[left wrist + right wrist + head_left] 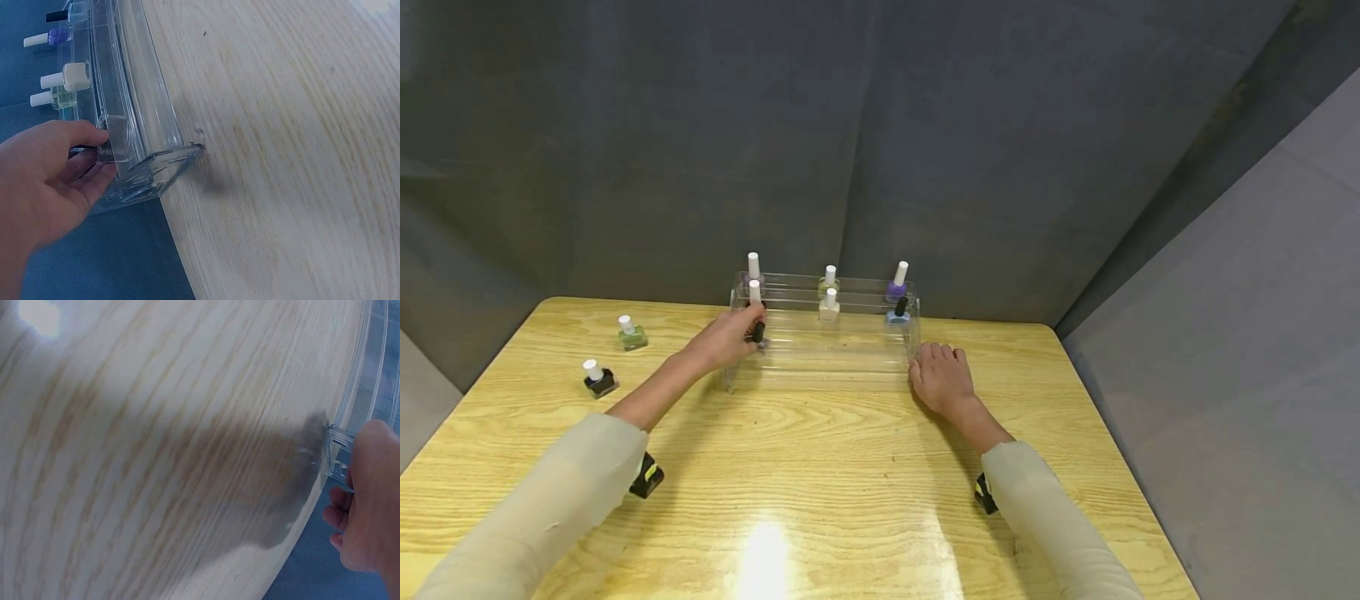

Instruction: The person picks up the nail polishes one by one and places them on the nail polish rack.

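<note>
My left hand [730, 337] pinches a nail polish bottle [115, 140] between thumb and fingers, its black cap [758, 332] showing in the head view. It is at the left end of a clear tiered display rack [835, 365], overlapping a middle step. At the rack's other end, my right hand [943, 380] grips the clear side panel [338, 453], thumb in front and fingers curled around the outside. On the upper steps stand white-capped bottles, among them a cream one [829, 311] and a purple one [897, 288], plus a light blue one with a black cap [898, 317].
On the wooden table [820, 467], left of the rack, stand a green polish bottle [633, 337] and a dark one [601, 382], both white-capped. A dark grey curtain [715, 150] hangs close behind the rack, and a pale grey panel [1240, 333] rises along the right table edge.
</note>
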A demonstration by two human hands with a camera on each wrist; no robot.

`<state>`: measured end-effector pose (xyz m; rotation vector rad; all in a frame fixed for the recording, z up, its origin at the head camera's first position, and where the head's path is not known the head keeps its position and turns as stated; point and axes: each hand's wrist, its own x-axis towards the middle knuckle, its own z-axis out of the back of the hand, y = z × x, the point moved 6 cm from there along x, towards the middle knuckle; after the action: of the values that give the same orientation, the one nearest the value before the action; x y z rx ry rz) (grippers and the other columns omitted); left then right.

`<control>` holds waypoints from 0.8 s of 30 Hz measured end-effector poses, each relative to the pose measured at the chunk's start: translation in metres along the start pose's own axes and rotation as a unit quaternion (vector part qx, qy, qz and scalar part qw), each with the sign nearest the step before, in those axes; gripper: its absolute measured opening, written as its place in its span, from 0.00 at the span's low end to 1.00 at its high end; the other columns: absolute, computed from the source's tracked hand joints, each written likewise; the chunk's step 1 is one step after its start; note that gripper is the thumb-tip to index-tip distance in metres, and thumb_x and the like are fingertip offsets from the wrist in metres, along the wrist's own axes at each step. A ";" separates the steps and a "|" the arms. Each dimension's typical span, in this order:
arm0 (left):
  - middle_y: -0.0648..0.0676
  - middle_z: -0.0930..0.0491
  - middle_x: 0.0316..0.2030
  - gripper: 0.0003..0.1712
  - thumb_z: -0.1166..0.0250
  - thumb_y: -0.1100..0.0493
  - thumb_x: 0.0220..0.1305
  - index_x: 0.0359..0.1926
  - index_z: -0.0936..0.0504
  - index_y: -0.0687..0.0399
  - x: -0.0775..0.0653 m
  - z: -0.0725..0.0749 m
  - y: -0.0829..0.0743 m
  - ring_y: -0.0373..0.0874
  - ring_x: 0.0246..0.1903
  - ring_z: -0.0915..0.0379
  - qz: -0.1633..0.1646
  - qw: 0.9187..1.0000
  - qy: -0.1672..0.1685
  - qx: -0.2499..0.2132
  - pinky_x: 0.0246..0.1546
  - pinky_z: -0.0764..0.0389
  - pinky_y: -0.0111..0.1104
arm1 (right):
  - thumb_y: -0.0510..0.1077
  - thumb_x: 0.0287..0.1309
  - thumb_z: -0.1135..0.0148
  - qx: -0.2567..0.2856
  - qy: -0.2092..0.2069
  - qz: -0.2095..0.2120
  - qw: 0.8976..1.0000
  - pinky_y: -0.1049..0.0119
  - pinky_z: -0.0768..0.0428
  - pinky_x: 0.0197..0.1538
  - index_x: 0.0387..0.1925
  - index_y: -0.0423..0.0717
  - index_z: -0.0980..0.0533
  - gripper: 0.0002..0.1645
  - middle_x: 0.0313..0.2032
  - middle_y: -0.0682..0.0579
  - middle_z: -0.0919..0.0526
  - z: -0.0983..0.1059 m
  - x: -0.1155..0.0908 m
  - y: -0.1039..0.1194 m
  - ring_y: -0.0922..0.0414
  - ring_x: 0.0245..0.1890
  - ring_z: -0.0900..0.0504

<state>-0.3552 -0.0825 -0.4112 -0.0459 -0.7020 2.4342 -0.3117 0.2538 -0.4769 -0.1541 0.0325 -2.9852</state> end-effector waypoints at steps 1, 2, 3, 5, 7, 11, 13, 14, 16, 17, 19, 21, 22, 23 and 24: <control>0.58 0.24 0.32 0.19 0.38 0.71 0.54 0.44 0.34 0.55 0.000 -0.001 0.001 0.48 0.27 0.28 0.006 1.000 0.002 -0.003 0.23 0.32 0.35 | 0.54 0.68 0.69 -0.001 0.001 -0.001 1.000 0.51 0.41 0.47 0.33 0.46 0.39 0.18 0.32 0.50 0.35 0.000 0.000 0.000 0.49 0.38 0.35; 0.58 0.25 0.32 0.19 0.38 0.70 0.54 0.44 0.34 0.55 0.001 -0.001 0.002 0.47 0.26 0.29 0.012 1.000 0.003 -0.005 0.22 0.32 0.35 | 0.54 0.68 0.70 -0.001 0.002 -0.001 1.000 0.51 0.41 0.47 0.33 0.46 0.39 0.18 0.32 0.50 0.35 0.000 0.000 0.000 0.49 0.38 0.35; 0.58 0.25 0.32 0.18 0.38 0.70 0.54 0.44 0.34 0.55 0.001 -0.001 0.002 0.47 0.25 0.30 0.019 1.000 0.005 -0.007 0.22 0.32 0.35 | 0.54 0.68 0.70 -0.001 0.002 -0.001 1.000 0.51 0.41 0.47 0.33 0.46 0.39 0.18 0.32 0.50 0.35 0.000 0.000 0.000 0.49 0.38 0.35; 0.58 0.25 0.33 0.18 0.38 0.70 0.54 0.44 0.33 0.56 0.001 -0.002 0.003 0.47 0.24 0.32 0.031 0.999 0.009 -0.010 0.22 0.32 0.34 | 0.54 0.68 0.70 0.000 0.001 -0.002 1.000 0.51 0.41 0.47 0.33 0.46 0.39 0.18 0.32 0.50 0.35 0.000 0.000 0.000 0.49 0.38 0.35; 0.59 0.25 0.34 0.17 0.38 0.70 0.54 0.44 0.33 0.57 0.002 -0.002 0.003 0.47 0.24 0.32 0.041 0.999 0.011 -0.013 0.22 0.32 0.34 | 0.54 0.68 0.69 0.002 -0.002 -0.002 1.000 0.51 0.41 0.47 0.32 0.46 0.39 0.18 0.32 0.50 0.35 0.000 0.000 0.000 0.49 0.37 0.35; 0.60 0.25 0.35 0.18 0.38 0.70 0.54 0.44 0.33 0.57 0.002 -0.002 0.003 0.48 0.27 0.30 0.048 0.999 0.008 -0.014 0.24 0.30 0.35 | 0.54 0.68 0.69 0.006 -0.007 0.000 1.000 0.51 0.41 0.47 0.32 0.46 0.39 0.18 0.32 0.50 0.35 0.000 0.000 0.000 0.49 0.37 0.34; 0.60 0.25 0.36 0.19 0.37 0.70 0.54 0.45 0.33 0.57 0.002 -0.002 0.003 0.49 0.29 0.29 0.048 0.999 0.001 -0.015 0.25 0.29 0.36 | 0.53 0.68 0.69 0.008 -0.009 0.002 1.000 0.51 0.41 0.46 0.32 0.46 0.39 0.18 0.31 0.49 0.34 0.000 0.000 0.000 0.48 0.37 0.34; 0.60 0.25 0.37 0.19 0.37 0.70 0.54 0.45 0.32 0.57 0.002 -0.002 0.003 0.49 0.30 0.28 0.046 0.999 -0.002 -0.017 0.26 0.28 0.36 | 0.53 0.68 0.69 0.009 -0.010 0.002 1.000 0.51 0.41 0.46 0.32 0.46 0.39 0.18 0.31 0.49 0.34 0.000 0.000 0.000 0.48 0.37 0.34; 0.61 0.25 0.38 0.20 0.36 0.70 0.53 0.47 0.32 0.58 0.001 -0.001 0.003 0.51 0.34 0.27 0.041 0.999 -0.010 -0.022 0.29 0.26 0.39 | 0.54 0.68 0.69 0.011 -0.011 0.002 1.000 0.50 0.41 0.46 0.32 0.46 0.39 0.18 0.31 0.49 0.34 0.000 0.000 -0.001 0.48 0.37 0.34; 0.61 0.25 0.39 0.21 0.36 0.70 0.54 0.47 0.32 0.59 -0.001 0.000 0.003 0.52 0.36 0.27 0.041 0.999 -0.013 -0.026 0.31 0.26 0.40 | 0.53 0.68 0.69 0.012 -0.011 0.002 1.000 0.50 0.41 0.46 0.31 0.46 0.39 0.18 0.31 0.49 0.34 0.000 0.000 -0.001 0.48 0.37 0.34; 0.61 0.25 0.41 0.20 0.37 0.69 0.54 0.48 0.32 0.59 -0.004 0.002 0.004 0.54 0.40 0.27 0.039 0.998 -0.021 -0.034 0.35 0.25 0.43 | 0.53 0.68 0.69 0.014 -0.009 0.004 1.000 0.50 0.41 0.46 0.31 0.46 0.39 0.17 0.31 0.49 0.35 0.000 0.000 -0.001 0.48 0.37 0.34; 0.61 0.26 0.42 0.20 0.38 0.69 0.54 0.48 0.33 0.59 -0.008 0.006 0.005 0.56 0.44 0.28 0.040 0.998 -0.027 -0.047 0.39 0.26 0.45 | 0.53 0.68 0.68 0.015 -0.008 0.004 1.000 0.50 0.41 0.46 0.31 0.46 0.39 0.17 0.31 0.50 0.35 -0.001 0.000 -0.001 0.48 0.37 0.34; 0.61 0.26 0.43 0.20 0.39 0.69 0.54 0.49 0.33 0.60 -0.010 0.008 0.006 0.56 0.45 0.29 0.042 0.997 -0.031 -0.054 0.41 0.27 0.46 | 0.53 0.68 0.68 0.014 -0.007 0.004 1.000 0.50 0.41 0.46 0.31 0.46 0.40 0.17 0.31 0.50 0.36 -0.001 0.000 -0.001 0.48 0.36 0.34; 0.61 0.27 0.44 0.20 0.40 0.68 0.55 0.49 0.33 0.59 -0.013 0.011 0.007 0.56 0.46 0.29 0.044 0.997 -0.035 -0.061 0.43 0.27 0.46 | 0.53 0.68 0.68 0.014 -0.007 0.005 1.000 0.51 0.41 0.46 0.31 0.47 0.40 0.17 0.30 0.50 0.36 -0.002 0.001 -0.001 0.48 0.36 0.35; 0.61 0.28 0.45 0.20 0.40 0.68 0.56 0.50 0.33 0.60 -0.016 0.015 0.008 0.56 0.47 0.29 0.045 0.996 -0.039 -0.069 0.43 0.27 0.46 | 0.53 0.68 0.69 0.012 -0.007 0.005 1.000 0.51 0.41 0.45 0.31 0.46 0.40 0.17 0.30 0.50 0.36 -0.002 0.001 -0.001 0.48 0.36 0.35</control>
<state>-0.3494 -0.1036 -0.4041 -0.0371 -0.9205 2.4814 -0.3125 0.2545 -0.4786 -0.1712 -0.0043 -2.9738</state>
